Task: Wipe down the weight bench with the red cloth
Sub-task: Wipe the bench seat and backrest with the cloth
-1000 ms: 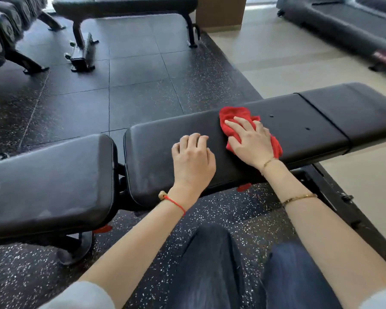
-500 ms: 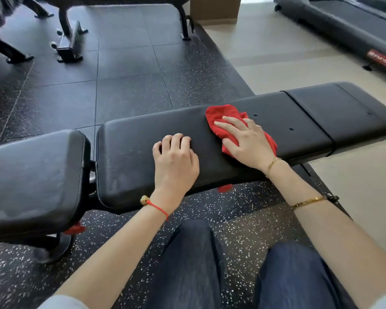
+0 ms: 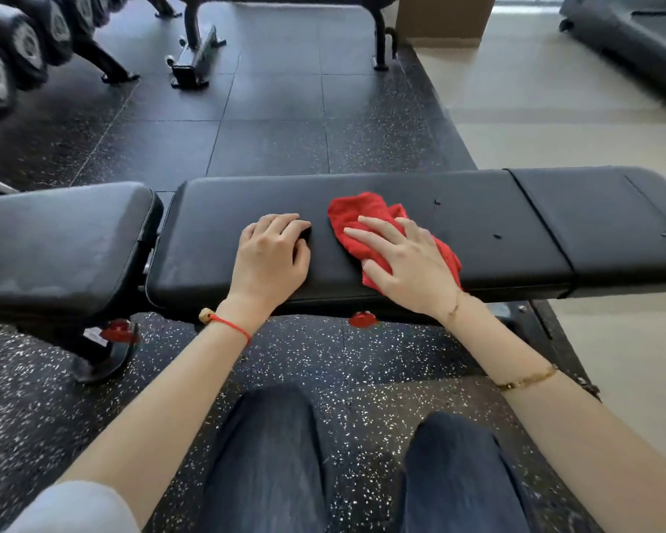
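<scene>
- the bench (image 3: pixel 477 225) runs across the view, its long black pad level, a shorter pad at each end.
- the cloth (image 3: pixel 356 215), red and crumpled, lies on the bench's long pad, about mid-length and toward its near edge.
- the right hand (image 3: pixel 404 259) lies flat on the cloth, fingers straight and spread, pressing it to the bench without clenching; cloth shows past the fingertips and beside the wrist.
- the left hand (image 3: pixel 272 259) rests on the bare pad just beside the cloth, apart from it, fingers bent at the knuckles with the tips on the pad, grasping nothing.
- dumbbells (image 3: pixel 12 51) sit on a rack beyond the bench's left end.
- a second bench (image 3: pixel 200 59) stands on the dark floor tiles beyond the bench.
- the person's knees, in dark jeans, are on the near side of the bench.
</scene>
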The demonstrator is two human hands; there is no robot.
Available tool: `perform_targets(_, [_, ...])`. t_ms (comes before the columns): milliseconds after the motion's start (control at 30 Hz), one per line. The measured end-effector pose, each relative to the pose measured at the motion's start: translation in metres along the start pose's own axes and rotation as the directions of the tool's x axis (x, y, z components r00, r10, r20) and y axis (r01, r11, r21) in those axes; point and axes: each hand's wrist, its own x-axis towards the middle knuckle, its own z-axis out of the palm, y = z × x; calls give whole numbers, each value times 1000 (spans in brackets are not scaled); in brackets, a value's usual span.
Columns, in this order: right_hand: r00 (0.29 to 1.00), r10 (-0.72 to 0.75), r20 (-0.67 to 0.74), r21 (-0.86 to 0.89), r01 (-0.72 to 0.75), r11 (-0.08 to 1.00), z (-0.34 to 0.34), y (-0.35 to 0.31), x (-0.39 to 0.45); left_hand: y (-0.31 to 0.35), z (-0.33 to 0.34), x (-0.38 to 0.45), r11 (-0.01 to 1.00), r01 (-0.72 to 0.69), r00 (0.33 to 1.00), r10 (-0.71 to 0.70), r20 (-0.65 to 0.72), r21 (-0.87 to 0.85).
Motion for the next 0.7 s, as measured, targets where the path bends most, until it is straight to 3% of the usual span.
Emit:
perform_targets(200, [981, 195, 11, -17, -195, 981, -15, 76, 27, 30, 7, -7, 992, 123, 992, -123, -17, -9])
perform_targets(300, [957, 287, 54, -36, -285, 958, -16, 81, 65, 33, 8, -8, 991, 133, 990, -132, -39, 28])
perform_targets(367, [968, 244, 59, -27, -243, 970, -10, 66, 75, 34, 8, -8, 991, 132, 991, -131, -42, 36])
perform_targets(533, [994, -78, 70, 16, 78, 997, 1, 24, 41, 37, 4, -8, 989, 142, 988, -139, -70, 40])
perform_targets(700, [991, -134, -2, 21, 134, 991, -10, 59, 12, 36, 6, -7, 990, 135, 987, -131, -98, 38])
